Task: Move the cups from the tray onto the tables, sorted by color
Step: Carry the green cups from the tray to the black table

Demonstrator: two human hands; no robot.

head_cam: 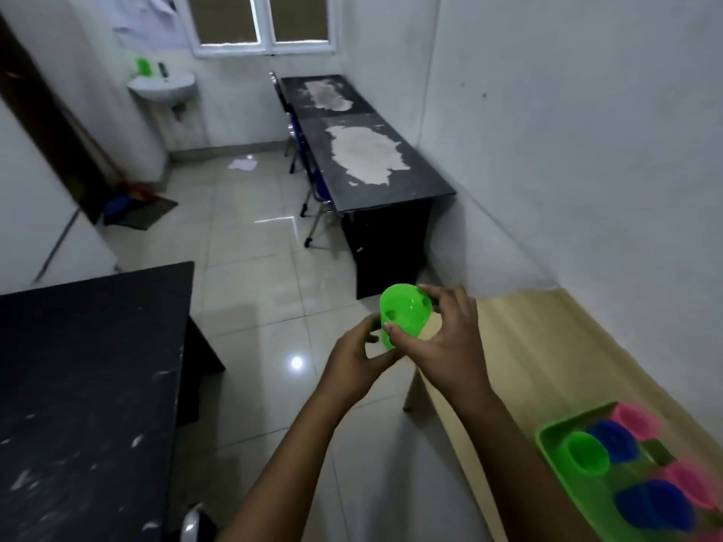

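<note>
both hands, left hand (354,356) and right hand (446,338), hold a green cup (405,312) over the tiled floor (254,275), just off the wooden table's (520,357) corner. a green tray (547,444) on that table holds another green cup (585,453), blue cups (614,440) and pink cups (635,418). dark tables sit left (86,385) and ahead (375,162).

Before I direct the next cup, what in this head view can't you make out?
- Tray, head view: cut off by the right and bottom edges, so the cup count is uncertain.
- Pink cups and blue cups: motion-blurred; whether any are stacked is unclear.
- Held green cup: its lower part is hidden by the right hand and left hand.
- Items on the sink: too small and blurred.
</note>
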